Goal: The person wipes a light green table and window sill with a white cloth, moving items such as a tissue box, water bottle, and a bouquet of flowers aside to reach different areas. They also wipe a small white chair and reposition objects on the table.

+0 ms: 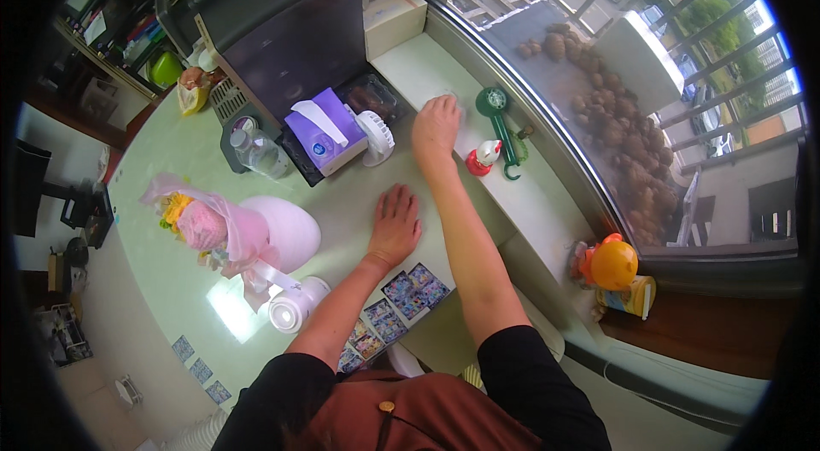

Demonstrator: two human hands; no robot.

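Note:
My left hand [396, 223] lies palm down on the pale green tabletop [346, 211], fingers a little apart and nothing in it. Farther forward, my right hand [438, 124] reaches over the inner edge of the white windowsill [410, 57]. Its fingers point down and bend; a small clear item [456, 104] shows at the fingertips, but the grasp is hidden. To the right of that hand are a green handheld fan [500, 121] and a red-and-white chicken figurine [483, 158]. Left of it stand a white fan-like device [377, 138] and a purple tissue pack [327, 134].
A clear plastic bottle [259, 153], a pink-wrapped bouquet [221, 223] and a white lidded jar [298, 303] stand leftward. Picture stickers [415, 287] line the near table edge. An orange toy [612, 262] sits on the sill at right. Behind the tissues rises a large dark box-like appliance [295, 34].

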